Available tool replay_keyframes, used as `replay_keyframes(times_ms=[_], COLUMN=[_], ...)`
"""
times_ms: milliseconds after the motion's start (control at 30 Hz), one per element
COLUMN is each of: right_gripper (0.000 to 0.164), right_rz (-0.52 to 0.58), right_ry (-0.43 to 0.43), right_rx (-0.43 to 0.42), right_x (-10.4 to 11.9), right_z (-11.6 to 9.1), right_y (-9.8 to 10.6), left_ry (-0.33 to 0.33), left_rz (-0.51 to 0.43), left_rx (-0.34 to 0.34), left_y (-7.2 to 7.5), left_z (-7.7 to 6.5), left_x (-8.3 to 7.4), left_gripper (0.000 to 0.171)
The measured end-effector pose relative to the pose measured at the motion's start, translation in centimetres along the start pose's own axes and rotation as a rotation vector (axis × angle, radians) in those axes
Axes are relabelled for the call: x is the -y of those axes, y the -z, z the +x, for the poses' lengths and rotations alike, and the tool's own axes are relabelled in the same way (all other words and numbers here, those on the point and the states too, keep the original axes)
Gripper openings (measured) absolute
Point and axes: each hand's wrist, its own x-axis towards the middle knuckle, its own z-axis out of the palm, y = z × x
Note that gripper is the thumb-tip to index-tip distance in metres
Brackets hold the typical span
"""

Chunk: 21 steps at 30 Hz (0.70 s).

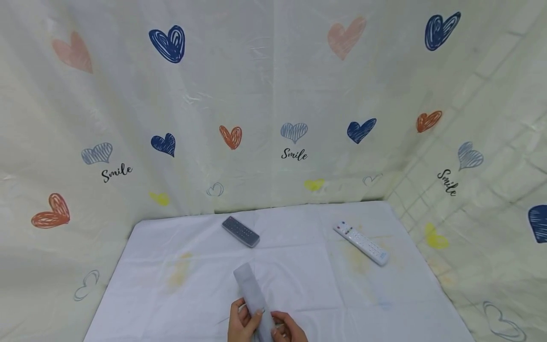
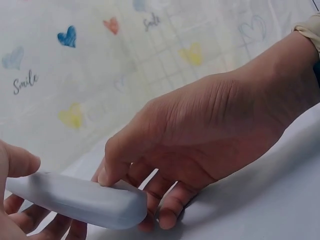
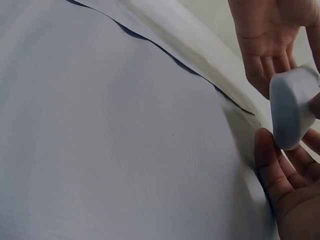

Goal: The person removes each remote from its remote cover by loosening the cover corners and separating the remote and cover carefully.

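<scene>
Beige cuff point(image 2: 309, 31), perhaps a dark band point(image 2: 317, 71)

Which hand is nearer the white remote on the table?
Right. In the head view, the right hand is below and left of the white remote; the left hand is farther left.

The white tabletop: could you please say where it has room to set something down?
Bare cloth lies left of the dark remote, and between it and the white remote. Front centre is crowded: left hand and right hand hold a pale object.
</scene>
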Motion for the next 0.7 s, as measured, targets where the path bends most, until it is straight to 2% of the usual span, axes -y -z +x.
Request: replay_keyframes(times_ms=[133, 300, 467, 700], right_gripper=[0.038, 0.034, 0.035, 0.035], right_rz=[-0.094, -0.167, -0.194, -0.195], right_ry=[0.043, 0.033, 0.008, -0.025], right_rx=[-0.045, -0.080, -0.072, -0.002], right_x=[-0.2, -0.3, -0.2, 0.5], right_z=[0.1, 0.2, 0.7, 1.4], right_y=[-0.1, -0.2, -0.2, 0.2], left_ry=[-0.001, -0.011, -0.032, -0.067], left_rz=[-0.004, -0.028, -0.038, -0.005], left_rx=[-0.088, -0.124, -0.151, -0.302], left_y=[-0.3, -0.3, 0.0, -0.3], left_z=[0.1, 0.1, -0.4, -1.1], left_x=[0.2, 0.5, 0.4, -0.6], left_gripper=[0.068, 0.068, 0.069, 0.065])
